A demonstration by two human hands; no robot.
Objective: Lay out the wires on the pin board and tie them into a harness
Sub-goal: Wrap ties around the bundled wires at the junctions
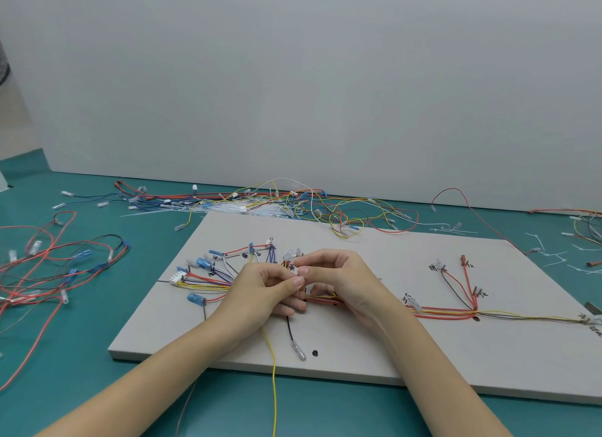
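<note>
A pale grey pin board (374,348) lies on the teal table with a bundle of coloured wires (449,313) laid along its marked lines. Blue and white connectors (195,267) fan out at its left end. My left hand (264,293) and my right hand (338,277) meet over the middle of the bundle, fingers curled. Both pinch something small and pale between thumb and fingertips; it looks like a cable tie, though I cannot tell for sure. A yellow wire (273,371) and a black wire with a metal tip (299,350) hang toward the front edge.
Loose wires (277,202) and white cable ties (182,210) are heaped behind the board against a white wall panel. Red and black wires (49,264) sprawl on the table at the left. Cut ties (550,254) and more wires lie at the right.
</note>
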